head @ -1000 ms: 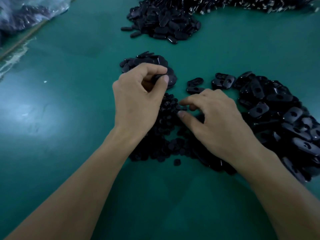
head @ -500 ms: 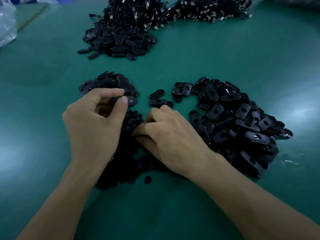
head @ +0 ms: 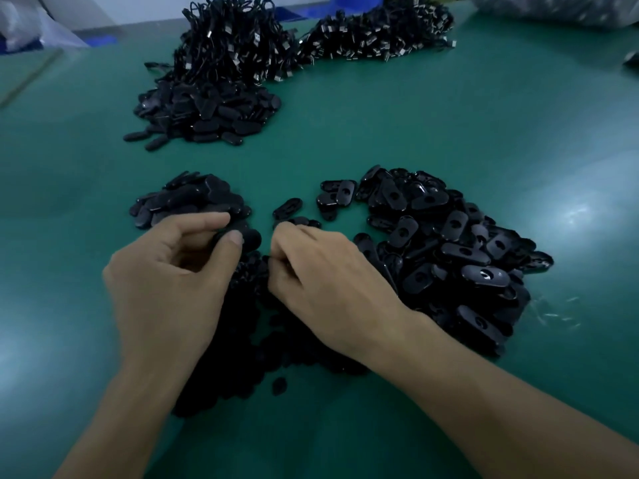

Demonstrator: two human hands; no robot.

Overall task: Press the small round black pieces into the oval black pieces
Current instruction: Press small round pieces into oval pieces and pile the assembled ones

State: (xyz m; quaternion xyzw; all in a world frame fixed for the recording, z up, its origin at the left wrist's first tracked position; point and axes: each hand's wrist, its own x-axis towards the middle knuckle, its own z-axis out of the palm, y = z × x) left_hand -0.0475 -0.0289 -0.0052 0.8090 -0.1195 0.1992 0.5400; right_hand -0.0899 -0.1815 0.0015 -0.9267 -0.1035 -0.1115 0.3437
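Head view: left hand (head: 166, 281) pinches oval piece (head: 250, 238) crosswise; right hand (head: 332, 285) curled, grip unclear.

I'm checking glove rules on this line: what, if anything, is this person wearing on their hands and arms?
Nothing shows. The left hand and the right hand are bare, with no gloves, rings or finger cots. The left forearm and the right forearm are bare down to the picture's edge, with no sleeve, watch or wristband in view. The left thumbnail looks short and unpainted.
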